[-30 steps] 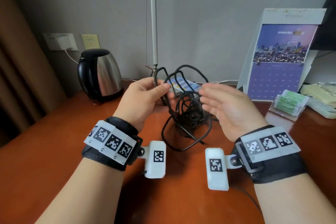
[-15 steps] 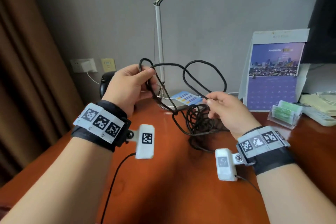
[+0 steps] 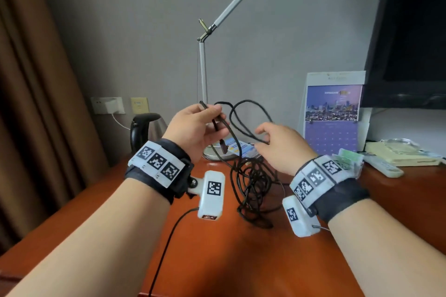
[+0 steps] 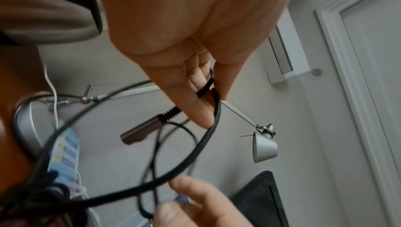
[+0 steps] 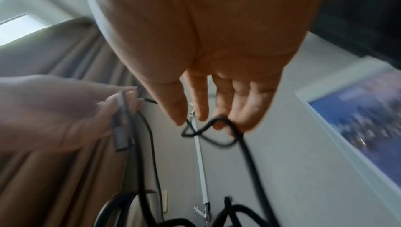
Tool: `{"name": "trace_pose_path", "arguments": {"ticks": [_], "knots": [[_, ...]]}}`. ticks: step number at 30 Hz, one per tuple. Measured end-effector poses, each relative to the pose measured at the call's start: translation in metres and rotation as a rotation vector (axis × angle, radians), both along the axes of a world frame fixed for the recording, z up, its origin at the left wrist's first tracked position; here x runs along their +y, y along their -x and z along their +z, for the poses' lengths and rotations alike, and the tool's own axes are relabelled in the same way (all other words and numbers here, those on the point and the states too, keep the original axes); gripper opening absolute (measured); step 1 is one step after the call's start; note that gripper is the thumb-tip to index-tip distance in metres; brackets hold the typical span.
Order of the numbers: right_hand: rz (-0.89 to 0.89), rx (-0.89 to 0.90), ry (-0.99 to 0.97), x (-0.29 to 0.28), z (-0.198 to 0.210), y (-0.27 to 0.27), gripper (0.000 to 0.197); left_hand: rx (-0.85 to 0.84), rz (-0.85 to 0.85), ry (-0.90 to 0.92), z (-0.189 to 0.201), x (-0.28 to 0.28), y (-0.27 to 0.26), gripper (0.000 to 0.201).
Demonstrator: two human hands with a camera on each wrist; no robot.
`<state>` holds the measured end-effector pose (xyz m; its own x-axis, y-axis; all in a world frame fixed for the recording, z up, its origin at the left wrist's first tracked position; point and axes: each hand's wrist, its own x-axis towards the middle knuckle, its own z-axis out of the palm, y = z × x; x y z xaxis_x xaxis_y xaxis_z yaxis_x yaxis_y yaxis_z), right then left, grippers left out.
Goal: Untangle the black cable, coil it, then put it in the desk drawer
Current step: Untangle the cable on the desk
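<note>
The black cable lies mostly as a tangled heap on the red-brown desk, with two loops rising from it between my hands. My left hand pinches a strand near one end. That end's metal plug dangles just below the fingers and shows in the left wrist view as plug beside the gripped cable. My right hand is to the right with fingers nearly straight. One cable loop hangs over the right hand's fingertips.
A silver desk lamp's base and pole stand right behind the cable. A kettle is back left, a calendar and a dark monitor back right. A remote and a box of green packets sit at the right.
My right hand has gone from pinching a strand to nearly straight fingers with a loop over them. The left hand's grip is now near the plug end. The view has tilted upward.
</note>
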<state>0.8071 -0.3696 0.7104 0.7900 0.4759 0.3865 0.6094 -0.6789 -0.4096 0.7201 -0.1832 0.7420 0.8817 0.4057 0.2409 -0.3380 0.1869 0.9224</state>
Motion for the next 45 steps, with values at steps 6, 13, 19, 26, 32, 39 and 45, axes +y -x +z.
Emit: {"name": "trace_pose_path", "arguments": {"ticks": [6, 13, 19, 26, 32, 39, 45], "knots": [[0.223, 0.083, 0.065, 0.009, 0.000, 0.039, 0.025, -0.003, -0.065, 0.126, -0.006, -0.011, 0.000, 0.030], [0.163, 0.347, -0.561, 0.008, -0.012, 0.019, 0.037, 0.243, 0.127, -0.158, -0.027, 0.017, 0.013, 0.009], [0.112, 0.236, -0.787, 0.008, 0.020, 0.008, 0.038, 0.537, 0.262, -0.751, -0.050, 0.042, 0.007, 0.012], [0.173, 0.498, -1.084, 0.015, 0.064, 0.012, 0.035, 0.304, 0.074, -0.812, -0.052, 0.020, 0.009, 0.021], [0.377, 0.744, -1.375, 0.021, 0.085, 0.012, 0.027, 0.154, -0.417, -0.774, -0.047, -0.008, 0.015, 0.044], [0.476, 0.789, -1.671, 0.008, 0.093, 0.008, 0.020, 0.215, -0.476, -0.323, -0.036, -0.007, 0.026, 0.076], [0.375, 0.801, -1.831, -0.008, 0.097, -0.011, 0.011, 0.172, -0.513, -0.564, -0.053, -0.003, 0.030, 0.029]]}}
